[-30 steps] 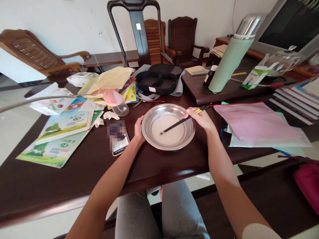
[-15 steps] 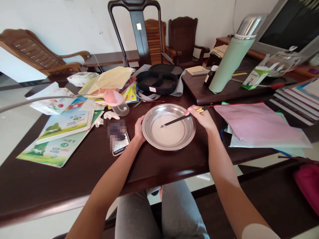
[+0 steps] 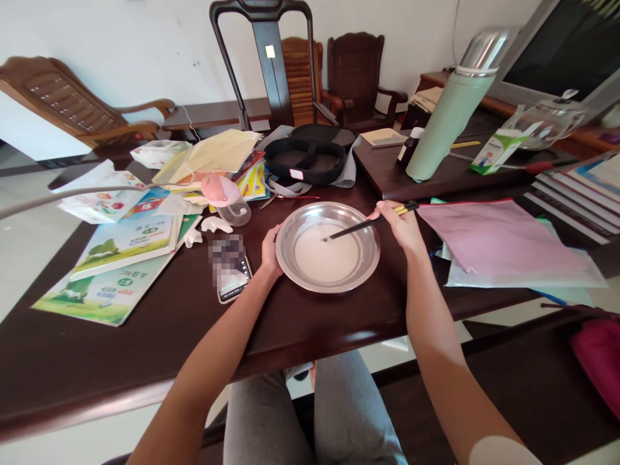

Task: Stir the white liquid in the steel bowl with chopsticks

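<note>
A round metal plate (image 3: 290, 229) holding a pale white liquid (image 3: 327, 260) sits on the dark wooden table (image 3: 145, 329) in front of me. My left hand (image 3: 270, 253) grips the plate's left rim, fingers closed on it. My right hand (image 3: 400, 225) is closed on a pair of black chopsticks (image 3: 356, 228) with yellow ends. Their tips dip into the liquid near the plate's upper middle.
A phone (image 3: 231, 274) lies left of the plate, beside booklets (image 3: 123, 248) and a pink-lidded cup (image 3: 227, 200). A black case (image 3: 304, 160) is behind, a green flask (image 3: 450, 113) and pink folder (image 3: 498, 242) to the right. Wooden chairs stand beyond.
My right hand has shifted right and away, drawing the chopstick tips from the plate's lower left toward its upper middle. My left hand stays on the rim.
</note>
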A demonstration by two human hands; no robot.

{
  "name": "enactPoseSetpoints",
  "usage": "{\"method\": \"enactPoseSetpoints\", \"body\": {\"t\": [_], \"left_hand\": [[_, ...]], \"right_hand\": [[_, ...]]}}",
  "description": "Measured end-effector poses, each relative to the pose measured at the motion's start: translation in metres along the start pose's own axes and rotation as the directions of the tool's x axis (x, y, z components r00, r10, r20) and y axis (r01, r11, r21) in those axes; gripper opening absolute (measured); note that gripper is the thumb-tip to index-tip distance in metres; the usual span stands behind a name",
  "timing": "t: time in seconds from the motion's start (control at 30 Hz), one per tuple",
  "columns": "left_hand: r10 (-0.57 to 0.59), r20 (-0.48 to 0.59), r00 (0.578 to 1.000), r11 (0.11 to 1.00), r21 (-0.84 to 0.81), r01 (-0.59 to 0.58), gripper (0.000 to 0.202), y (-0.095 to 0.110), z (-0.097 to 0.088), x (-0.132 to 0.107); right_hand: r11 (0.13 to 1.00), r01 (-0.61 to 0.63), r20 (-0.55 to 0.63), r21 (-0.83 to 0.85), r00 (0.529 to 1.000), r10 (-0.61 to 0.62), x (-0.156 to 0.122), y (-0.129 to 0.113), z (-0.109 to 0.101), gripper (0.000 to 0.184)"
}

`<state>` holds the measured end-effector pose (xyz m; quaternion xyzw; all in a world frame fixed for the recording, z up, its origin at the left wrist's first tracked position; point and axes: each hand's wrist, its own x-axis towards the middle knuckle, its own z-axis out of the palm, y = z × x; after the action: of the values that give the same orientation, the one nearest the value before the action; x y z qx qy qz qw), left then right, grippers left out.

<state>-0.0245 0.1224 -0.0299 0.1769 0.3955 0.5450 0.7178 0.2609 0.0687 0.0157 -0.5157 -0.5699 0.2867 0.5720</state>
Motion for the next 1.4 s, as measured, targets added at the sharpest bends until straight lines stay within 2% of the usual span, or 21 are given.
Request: {"method": "enactPoseSetpoints", "body": {"t": [0.07, 0.17, 0.23, 0.33, 0.43, 0.5, 0.63, 0.73, 0.8, 0.87, 1.03, 1.1, 1.23, 1.3, 1.4], "left_hand": [[0.001, -0.005, 1.0, 1.0, -0.008, -0.001, 0.018, -0.0002, 0.0009, -0.0007], [0.0, -0.012, 1.0, 1.0, -0.01, 0.0, 0.017, -0.0002, 0.0019, -0.0016], [-0.003, -0.015, 1.0, 1.0, -0.006, 0.003, 0.016, 0.0, 0.0021, -0.0018], [-0.009, -0.02, 1.0, 1.0, -0.008, 0.009, 0.017, 0.0004, 0.0025, -0.0019], [-0.015, -0.017, 1.0, 1.0, -0.011, 0.014, 0.017, 0.0004, 0.003, -0.0021], [-0.01, -0.016, 1.0, 1.0, -0.012, 0.01, 0.017, 0.0003, 0.0031, -0.0022], [-0.002, -0.011, 1.0, 1.0, -0.015, 0.002, 0.018, -0.0001, 0.0021, -0.0013], [0.001, -0.001, 1.0, 1.0, -0.006, -0.001, 0.017, -0.0001, 0.0009, -0.0008], [0.0, 0.002, 1.0, 1.0, -0.004, 0.0, 0.017, 0.0002, 0.0006, -0.0009], [-0.003, 0.006, 1.0, 1.0, -0.004, 0.003, 0.017, 0.0004, 0.0007, -0.0012], [0.005, -0.003, 1.0, 1.0, -0.012, -0.005, 0.016, 0.0002, 0.0008, -0.001], [0.005, -0.006, 1.0, 1.0, -0.008, -0.005, 0.017, -0.0002, 0.0007, -0.0005], [-0.009, 0.0, 1.0, 1.0, -0.003, 0.009, 0.018, -0.0009, 0.0009, 0.0001], [-0.011, 0.0, 1.0, 1.0, -0.003, 0.011, 0.017, -0.0009, 0.0009, 0.0002], [-0.011, -0.004, 1.0, 1.0, -0.002, 0.011, 0.017, -0.0006, 0.0005, 0.0003]], "right_hand": [[0.999, -0.005, 0.007, 0.041, 1.0, 0.005, -0.001, 0.0013, -0.002, 0.053], [0.998, -0.018, 0.158, 0.056, 0.987, 0.009, -0.0027, -0.0009, 0.0015, 0.051], [1.0, -0.006, 0.199, 0.024, 0.98, 0.001, -0.0023, -0.0027, 0.0045, 0.049], [1.0, 0.016, 0.085, -0.026, 0.996, -0.013, -0.0001, -0.0014, 0.0032, 0.05], [1.0, -0.004, -0.036, -0.002, 0.999, 0.004, 0.0005, 0.0026, -0.0018, 0.053], [0.999, -0.016, 0.0, 0.031, 1.0, 0.016, -0.0007, 0.0032, -0.0019, 0.053], [1.0, -0.019, 0.171, 0.011, 0.985, 0.017, -0.002, -0.0015, 0.0052, 0.049], [0.999, 0.0, 0.097, -0.039, 0.995, 0.004, -0.0004, -0.0024, 0.0054, 0.05], [1.0, -0.003, 0.002, -0.026, 1.0, 0.003, 0.0004, -0.0006, 0.0023, 0.053], [1.0, -0.012, -0.026, 0.011, 1.0, 0.012, -0.0001, 0.0006, 0.0003, 0.055], [1.0, -0.015, 0.188, 0.002, 0.982, 0.015, -0.0018, -0.0041, 0.0054, 0.05], [1.0, 0.001, 0.159, -0.025, 0.987, 0.003, -0.0009, -0.0041, 0.005, 0.048], [1.0, -0.005, -0.016, 0.006, 1.0, 0.005, 0.0003, 0.0021, -0.0023, 0.052], [0.999, -0.018, 0.02, 0.03, 1.0, 0.018, -0.0006, 0.0034, -0.0025, 0.054], [1.0, -0.019, 0.17, 0.009, 0.985, 0.017, -0.0016, 0.0005, 0.0029, 0.05]]}}
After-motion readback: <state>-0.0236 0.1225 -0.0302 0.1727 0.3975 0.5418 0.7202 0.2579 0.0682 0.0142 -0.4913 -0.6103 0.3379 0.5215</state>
